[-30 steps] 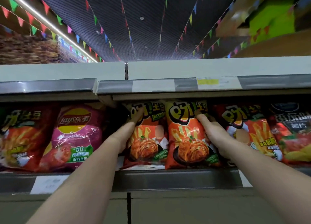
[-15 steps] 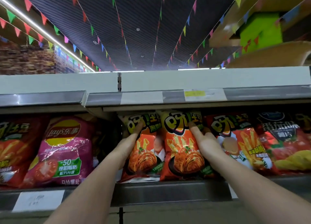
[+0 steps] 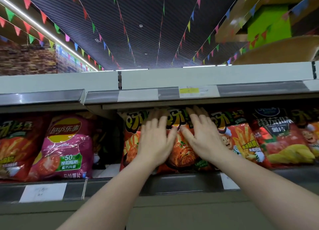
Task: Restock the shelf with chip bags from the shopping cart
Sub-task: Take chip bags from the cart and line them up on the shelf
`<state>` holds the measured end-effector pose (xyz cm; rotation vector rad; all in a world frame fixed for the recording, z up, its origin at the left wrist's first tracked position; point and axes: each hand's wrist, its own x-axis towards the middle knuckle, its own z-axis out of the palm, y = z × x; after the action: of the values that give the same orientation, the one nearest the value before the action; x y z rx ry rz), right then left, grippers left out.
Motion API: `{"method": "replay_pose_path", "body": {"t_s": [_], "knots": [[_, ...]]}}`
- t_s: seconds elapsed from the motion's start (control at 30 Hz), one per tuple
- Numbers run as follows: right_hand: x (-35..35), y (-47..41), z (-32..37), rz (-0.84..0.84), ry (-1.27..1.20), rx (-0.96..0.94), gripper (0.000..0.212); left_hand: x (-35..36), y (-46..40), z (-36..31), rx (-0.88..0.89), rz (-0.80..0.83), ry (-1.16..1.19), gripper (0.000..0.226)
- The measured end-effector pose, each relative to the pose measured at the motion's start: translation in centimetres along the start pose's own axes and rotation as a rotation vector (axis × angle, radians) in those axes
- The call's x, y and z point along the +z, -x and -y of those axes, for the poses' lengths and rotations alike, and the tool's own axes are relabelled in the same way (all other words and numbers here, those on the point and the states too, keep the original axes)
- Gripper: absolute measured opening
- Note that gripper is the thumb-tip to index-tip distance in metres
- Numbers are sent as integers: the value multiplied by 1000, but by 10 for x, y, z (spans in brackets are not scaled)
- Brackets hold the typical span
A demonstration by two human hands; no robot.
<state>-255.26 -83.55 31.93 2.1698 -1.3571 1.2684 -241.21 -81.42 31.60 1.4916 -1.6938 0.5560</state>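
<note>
Two orange chip bags stand side by side on the shelf [image 3: 181, 183]. My left hand [image 3: 155, 140] lies flat with spread fingers across the front of the left orange bag [image 3: 130, 143]. My right hand [image 3: 202, 136] lies flat with spread fingers on the right orange bag [image 3: 181, 155]. Both hands press the bags from the front, thumbs nearly meeting in the middle. The bag tops reach up under the upper shelf rail [image 3: 151, 95]. The shopping cart is out of view.
A pink Lay's bag [image 3: 63, 146] stands to the left, past a dark gap [image 3: 105, 143]. Red-orange fries bags [image 3: 241, 140] and a tomato chip bag [image 3: 279, 140] fill the right. Another orange bag [image 3: 15, 146] sits far left. Price labels line the shelf rails.
Both hands have come out from beside the two orange bags and now lie flat on their fronts. The view has tilted further upward.
</note>
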Motion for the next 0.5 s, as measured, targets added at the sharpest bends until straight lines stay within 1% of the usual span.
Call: {"method": "replay_pose_path", "body": {"t_s": [0.07,0.1,0.17,0.2,0.27,0.3,0.4,0.5], "knots": [[3,0,-4,49,118,-56,81,7,1,-6,53,124,-45,56],[4,0,-8,87,160,-56,87,11,1,-6,59,156,-71,57],[5,0,-15,129,216,-54,90,15,1,-5,63,178,-110,59],[6,0,-17,132,231,-61,87,17,1,-5,67,184,-121,60],[7,2,-18,148,228,-50,68,20,0,-5,76,189,-144,61],[8,2,-18,156,214,-42,63,21,0,-4,74,188,-156,60],[11,5,-16,171,186,-29,73,23,0,-5,47,198,-195,61],[10,3,-16,202,155,-1,62,23,-2,-4,45,222,-214,62]]}}
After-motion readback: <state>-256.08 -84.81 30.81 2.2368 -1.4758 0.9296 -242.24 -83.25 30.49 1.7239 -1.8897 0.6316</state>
